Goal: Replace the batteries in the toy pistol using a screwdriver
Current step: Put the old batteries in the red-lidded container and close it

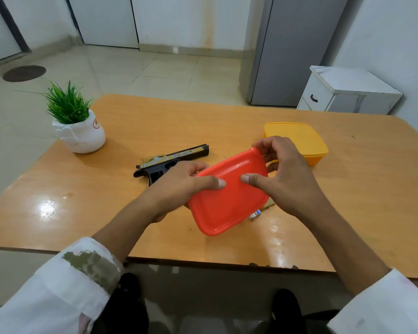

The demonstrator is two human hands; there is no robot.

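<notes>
Toy pistol (179,156) lies flat on the tabletop (106,213), just beyond the left hand (179,186). Nearer the camera, a red lidded box (227,208) is held tilted above the surface. The left hand grips its left edge with the thumb on top. The right hand (285,174) pinches the far corner, thumb pressed on the lid. Peel that corner up gently and bring the box level first, so nothing spills. Something small peeks from under its lower edge, perhaps batteries (255,215).

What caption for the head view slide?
Left hand and right hand grip a red container; toy pistol, yellow box and potted plant rest on the table.
</notes>
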